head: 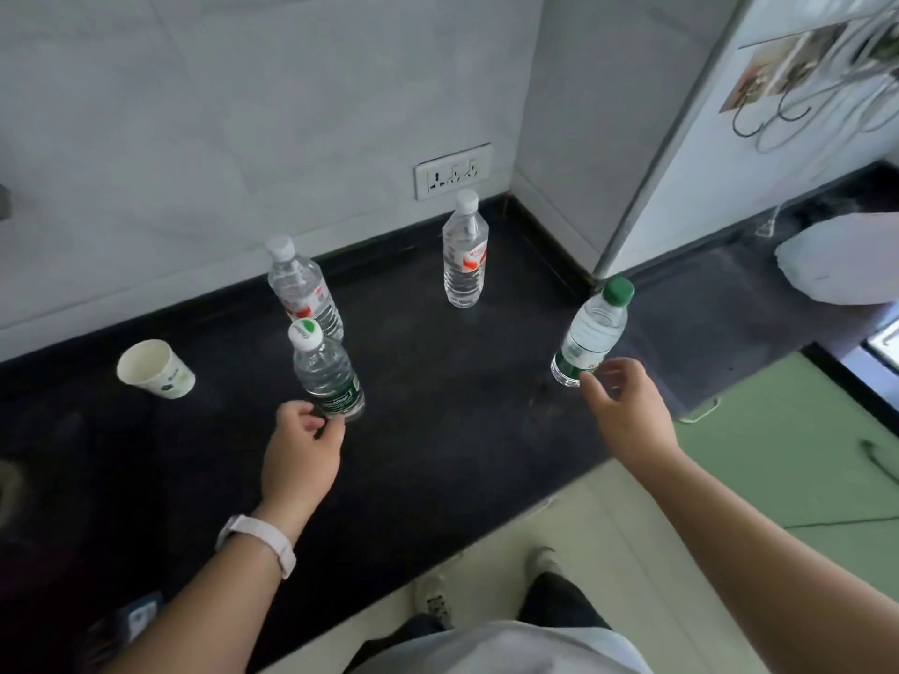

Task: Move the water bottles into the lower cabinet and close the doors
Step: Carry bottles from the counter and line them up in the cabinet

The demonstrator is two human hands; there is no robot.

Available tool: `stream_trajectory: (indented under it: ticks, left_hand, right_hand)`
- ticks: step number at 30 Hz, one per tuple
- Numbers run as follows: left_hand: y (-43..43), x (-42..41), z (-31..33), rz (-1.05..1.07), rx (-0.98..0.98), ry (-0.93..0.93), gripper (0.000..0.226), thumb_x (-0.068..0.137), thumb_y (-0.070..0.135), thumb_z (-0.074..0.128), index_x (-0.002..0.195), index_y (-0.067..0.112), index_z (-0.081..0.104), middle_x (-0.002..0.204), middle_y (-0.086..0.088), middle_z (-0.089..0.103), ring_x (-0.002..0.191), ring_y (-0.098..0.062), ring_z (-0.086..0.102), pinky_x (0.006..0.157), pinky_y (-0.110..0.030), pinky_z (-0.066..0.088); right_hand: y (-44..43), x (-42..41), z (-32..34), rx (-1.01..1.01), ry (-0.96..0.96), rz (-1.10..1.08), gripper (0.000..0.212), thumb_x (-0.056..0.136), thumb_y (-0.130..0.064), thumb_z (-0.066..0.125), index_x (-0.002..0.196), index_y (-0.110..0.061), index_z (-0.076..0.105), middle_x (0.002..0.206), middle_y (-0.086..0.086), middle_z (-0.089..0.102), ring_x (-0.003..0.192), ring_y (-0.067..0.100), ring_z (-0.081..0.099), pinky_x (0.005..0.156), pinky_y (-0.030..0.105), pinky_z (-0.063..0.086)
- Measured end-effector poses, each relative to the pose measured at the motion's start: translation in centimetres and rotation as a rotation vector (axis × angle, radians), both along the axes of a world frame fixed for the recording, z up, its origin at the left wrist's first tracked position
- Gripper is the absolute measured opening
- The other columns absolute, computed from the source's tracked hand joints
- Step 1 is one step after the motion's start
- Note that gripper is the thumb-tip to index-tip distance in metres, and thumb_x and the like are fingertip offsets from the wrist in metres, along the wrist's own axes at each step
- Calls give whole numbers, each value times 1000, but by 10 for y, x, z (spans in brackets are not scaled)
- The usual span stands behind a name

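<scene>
All upright on black countertop (438, 381), nothing grasped.
White-capped bottle (328, 377) just beyond left hand (301, 449), fingers loosely curled, empty; green-capped bottle (591, 333) at fingertips of right hand (627, 415), released, spread; red-labelled bottle (304, 289) behind the white-capped; second red-labelled bottle (465, 255) near wall (194, 138); paper cup (155, 369) far left.

The place looks like a small kitchen or pantry corner. A black speckled stone worktop (438, 454) runs along a pale grey tiled wall (194, 114) fitted with a white three-outlet wall socket (453, 171). Clear plastic water bottles (464, 265) and a white paper cup (155, 369) stand on it. At the right rises a tall white appliance panel (705, 187) hung with metal wire hooks (788, 114). Cream floor tiles (608, 527) lie below.
</scene>
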State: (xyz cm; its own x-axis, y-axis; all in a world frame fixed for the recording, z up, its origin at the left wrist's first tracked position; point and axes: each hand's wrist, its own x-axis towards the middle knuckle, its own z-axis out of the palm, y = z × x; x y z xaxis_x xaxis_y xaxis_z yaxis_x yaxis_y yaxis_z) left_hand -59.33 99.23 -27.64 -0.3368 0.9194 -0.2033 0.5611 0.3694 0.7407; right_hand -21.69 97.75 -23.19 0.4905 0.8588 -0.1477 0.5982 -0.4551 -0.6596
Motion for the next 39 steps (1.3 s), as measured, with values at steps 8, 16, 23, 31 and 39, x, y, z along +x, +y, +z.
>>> stream_trajectory:
  ticks: [8, 16, 23, 31, 39]
  left_hand:
    - [22, 33, -15, 259, 44, -261, 64, 84, 28, 84, 133, 21, 43, 121, 8, 61, 107, -6, 62, 88, -26, 47]
    - [40, 55, -14, 455, 185, -212, 65, 74, 36, 87, 124, 37, 46, 113, 18, 63, 99, 8, 61, 85, -15, 45]
    - [41, 69, -15, 596, 224, -164, 64, 65, 45, 88, 118, 40, 53, 107, 19, 68, 91, 21, 60, 77, -13, 45]
    - [-6, 113, -4, 588, 204, -157, 51, 63, 46, 89, 102, 50, 57, 102, 36, 66, 90, 16, 63, 76, -16, 47]
    - [-65, 124, 9, 659, 241, -202, 55, 60, 42, 91, 107, 45, 62, 102, 30, 70, 92, 9, 67, 81, -21, 51]
  right_hand:
    - [34, 39, -27, 0, 200, 27, 83, 67, -65, 72, 134, -31, 36, 119, -9, 55, 95, 6, 57, 77, 31, 43]
    - [66, 63, -41, 12, 329, 180, 76, 56, -64, 76, 120, -44, 42, 103, -29, 61, 90, -19, 57, 70, 11, 41]
    - [80, 77, -49, -3, 363, 303, 61, 62, -53, 81, 112, -49, 45, 93, -38, 62, 85, -18, 58, 70, 17, 44]
    - [92, 82, -37, 0, 388, 479, 59, 61, -52, 80, 110, -51, 46, 98, -42, 59, 86, -18, 58, 67, 17, 44]
    - [83, 30, -21, -20, 451, 682, 56, 68, -43, 83, 111, -45, 47, 92, -39, 61, 80, -16, 60, 61, 13, 43]
